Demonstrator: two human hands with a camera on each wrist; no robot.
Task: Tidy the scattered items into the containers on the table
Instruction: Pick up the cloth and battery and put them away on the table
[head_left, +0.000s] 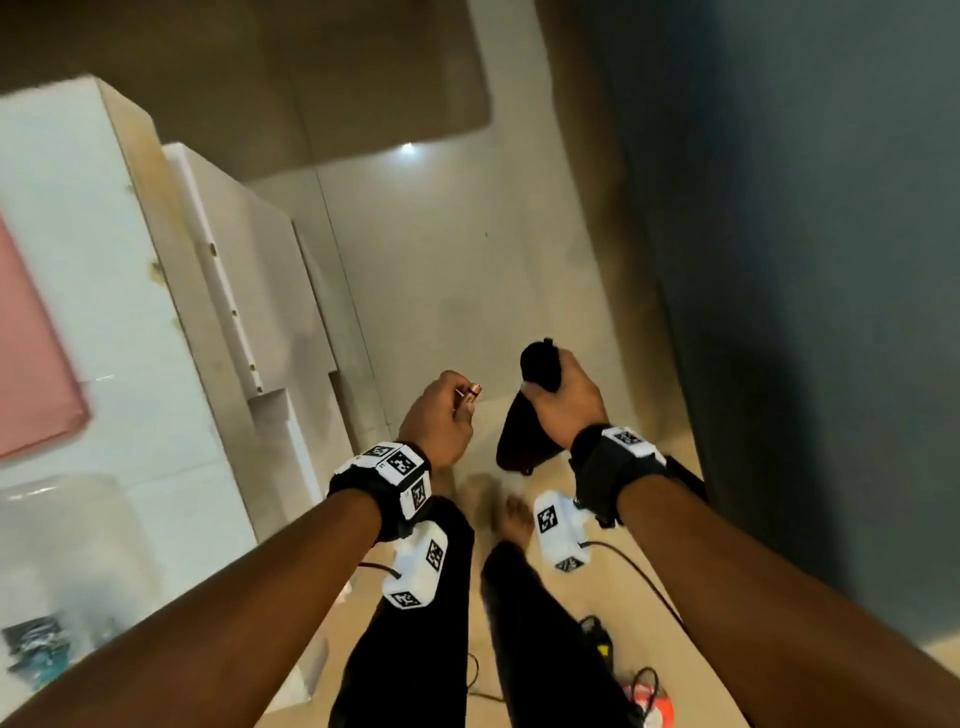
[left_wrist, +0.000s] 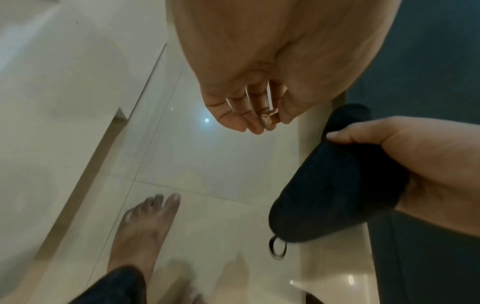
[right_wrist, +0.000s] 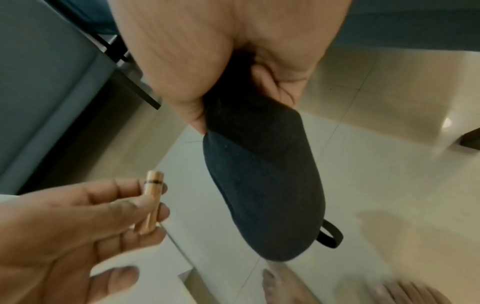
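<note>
My left hand (head_left: 447, 410) pinches a small copper-coloured tube (head_left: 470, 392) between thumb and fingers; in the right wrist view the tube (right_wrist: 152, 203) has a dark band near its top. My right hand (head_left: 563, 400) grips a black fabric pouch (head_left: 519, 436) near its top, so the pouch hangs down over the floor. A small loop (right_wrist: 331, 234) dangles from the bottom of the pouch (right_wrist: 262, 181). Both hands are held out over the tiled floor, close together. In the left wrist view the pouch (left_wrist: 330, 185) sits at the right and the left hand (left_wrist: 249, 102) curls above it.
A white table (head_left: 88, 291) stands at the left with a pink sheet (head_left: 31, 343) and a clear container (head_left: 72, 525) on it. A dark grey-blue wall (head_left: 810, 260) runs along the right. My bare feet (head_left: 514, 519) stand on the pale floor tiles; cables (head_left: 634, 571) trail below.
</note>
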